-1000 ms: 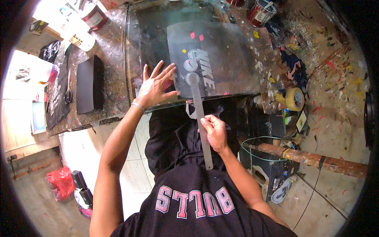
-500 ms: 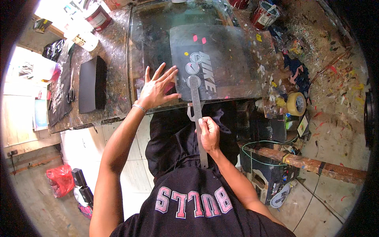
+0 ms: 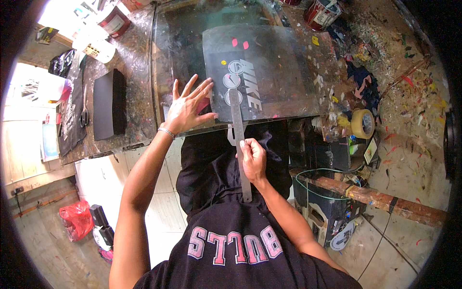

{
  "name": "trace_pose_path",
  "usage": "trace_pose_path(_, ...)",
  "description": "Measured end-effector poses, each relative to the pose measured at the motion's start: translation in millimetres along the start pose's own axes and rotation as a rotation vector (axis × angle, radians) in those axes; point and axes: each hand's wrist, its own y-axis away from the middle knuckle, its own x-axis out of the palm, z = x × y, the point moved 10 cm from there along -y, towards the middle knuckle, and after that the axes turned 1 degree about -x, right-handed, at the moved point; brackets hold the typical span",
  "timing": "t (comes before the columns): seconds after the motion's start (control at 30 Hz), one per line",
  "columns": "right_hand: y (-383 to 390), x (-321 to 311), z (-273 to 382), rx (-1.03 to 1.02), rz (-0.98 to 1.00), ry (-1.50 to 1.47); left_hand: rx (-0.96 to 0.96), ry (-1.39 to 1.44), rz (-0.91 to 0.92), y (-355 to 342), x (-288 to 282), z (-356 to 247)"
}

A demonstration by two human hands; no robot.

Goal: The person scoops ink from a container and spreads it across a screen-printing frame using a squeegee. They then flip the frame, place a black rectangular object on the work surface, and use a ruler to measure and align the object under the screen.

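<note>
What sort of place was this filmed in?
Likely a small printing or craft workshop: a paint-spattered workbench, a smeared red can toward the far right, and a translucent sheet with white graphics in front of the person.

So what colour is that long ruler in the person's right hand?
The ruler is plain silvery grey; it shows best in the head view.

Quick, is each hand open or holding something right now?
Left hand: open and spread, holding nothing, by the clear sheet.
Right hand: closed, holding the metal ruler.
</note>
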Motion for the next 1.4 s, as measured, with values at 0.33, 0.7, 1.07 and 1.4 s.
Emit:
trace_pose_path(0.33, -0.4, -0.3, 3.3, 0.002, -0.007, 0.014, 0.017, 0.013, -0.041, 0.9, -0.4, 0.4)
trace_pose_path(0.7, -2.3, -0.3, -2.8, -0.01, 0.005, -0.007, 0.003, 0.016, -0.02, 0.9, -1.4, -0.4)
trace_pose_path(1.07, -3.6, -0.3, -0.5, 0.018, 0.003, 0.007, 0.018, 0.002, -0.048, 0.6, -2.1, -0.1)
trace_pose_path(1.4, -5.4, -0.4, -6.2, 0.034, 0.016, 0.031, 0.008, 0.0, -0.03, 0.2, -0.2, 0.5)
